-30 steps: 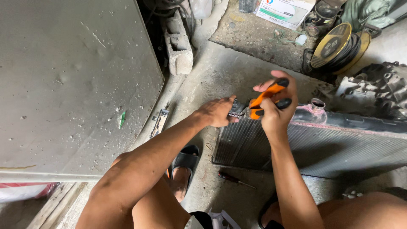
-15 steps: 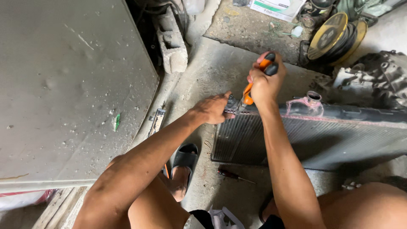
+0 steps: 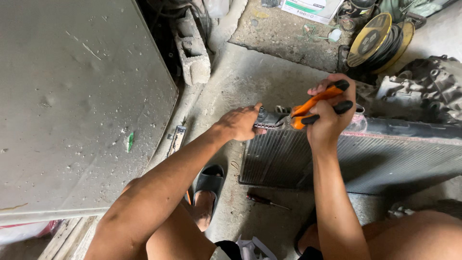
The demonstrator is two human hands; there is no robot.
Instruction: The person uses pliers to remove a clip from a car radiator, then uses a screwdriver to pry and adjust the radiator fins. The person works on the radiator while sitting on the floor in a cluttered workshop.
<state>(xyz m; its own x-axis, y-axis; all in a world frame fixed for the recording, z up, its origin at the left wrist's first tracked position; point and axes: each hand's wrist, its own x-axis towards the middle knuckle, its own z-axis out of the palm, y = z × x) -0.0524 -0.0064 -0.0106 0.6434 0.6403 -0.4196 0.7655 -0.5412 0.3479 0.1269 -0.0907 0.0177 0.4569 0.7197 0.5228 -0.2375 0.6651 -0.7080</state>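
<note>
Radiator (image 3: 346,159) corner, pliers (image 3: 315,103), both hands

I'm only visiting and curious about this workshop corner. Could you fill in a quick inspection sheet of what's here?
Surface: dusty concrete floor.
Job's things: finned radiator lying flat; orange-handled pliers at its top edge.
Clutter: screwdriver, concrete block, grey panel, engine part.
Grippers: left hand steadies the radiator corner; right hand squeezes the pliers.
Cables: coiled black cable on a yellow reel.
Surroundings: sandalled foot, bare knees.
</note>
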